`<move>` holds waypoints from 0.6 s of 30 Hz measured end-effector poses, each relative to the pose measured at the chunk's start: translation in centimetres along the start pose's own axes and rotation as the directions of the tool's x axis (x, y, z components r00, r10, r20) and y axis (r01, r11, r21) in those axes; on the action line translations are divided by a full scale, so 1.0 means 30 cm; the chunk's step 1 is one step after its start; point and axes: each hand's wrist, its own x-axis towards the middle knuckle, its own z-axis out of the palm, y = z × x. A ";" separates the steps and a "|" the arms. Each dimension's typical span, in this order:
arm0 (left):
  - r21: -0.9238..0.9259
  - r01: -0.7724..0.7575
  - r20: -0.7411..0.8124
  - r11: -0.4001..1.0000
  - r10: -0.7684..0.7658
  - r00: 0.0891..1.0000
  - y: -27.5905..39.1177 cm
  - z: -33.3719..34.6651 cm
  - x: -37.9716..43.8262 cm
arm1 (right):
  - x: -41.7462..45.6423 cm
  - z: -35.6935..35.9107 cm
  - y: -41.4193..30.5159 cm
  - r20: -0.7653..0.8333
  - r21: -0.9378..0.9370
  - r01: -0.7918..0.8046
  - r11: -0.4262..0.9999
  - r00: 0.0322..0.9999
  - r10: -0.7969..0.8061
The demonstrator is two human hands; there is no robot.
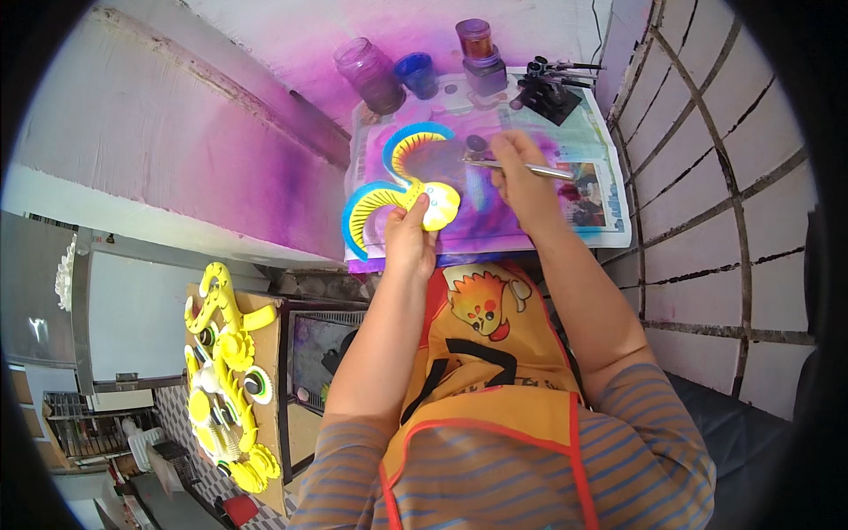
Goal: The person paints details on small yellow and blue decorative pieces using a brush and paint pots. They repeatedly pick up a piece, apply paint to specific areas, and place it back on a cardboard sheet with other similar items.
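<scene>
My left hand [409, 242] grips a yellow ornamental piece [440, 207] by its rounded end, thumb on top. Two curved, horn-like arms spread from it toward the upper left, edged in blue with dark ribbed stripes. Orange-red shading shows on the inner side of the upper arm. In my right hand [525, 182] is a silver airbrush [551, 172], its nozzle pointing left at the piece across a small gap. A dark round paint cup [476, 143] appears near the airbrush's front. Paint-stained newspaper [606, 222] covers the table under both hands.
Along the table's back stand a stained jar [371, 79], a blue cup [417, 76] and two stacked jars [487, 69]. More airbrushes [563, 71] rest on a dark holder [550, 103]. Yellow pieces [235, 348] lie on a cardboard-topped stand at left. A tiled wall [689, 218] rises at right.
</scene>
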 end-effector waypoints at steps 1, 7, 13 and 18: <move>-0.007 0.004 -0.030 1.000 -0.005 1.000 -0.015 0.003 0.017 | 0.003 -0.016 -0.006 0.004 0.001 -0.029 1.000 1.000 0.029; 0.592 0.370 0.017 0.717 -0.470 0.883 0.092 0.012 -0.053 | -0.038 -0.081 -0.018 0.011 0.100 -0.085 0.991 0.996 0.084; 0.775 -0.521 0.627 -0.359 0.323 0.709 0.230 -0.050 0.114 | -0.119 -0.112 0.004 0.018 0.081 -0.154 0.985 0.988 0.153; 0.707 -0.615 0.635 -0.350 -0.071 0.769 0.256 -0.035 0.251 | -0.186 -0.096 0.069 0.105 0.133 -0.195 0.972 0.978 0.182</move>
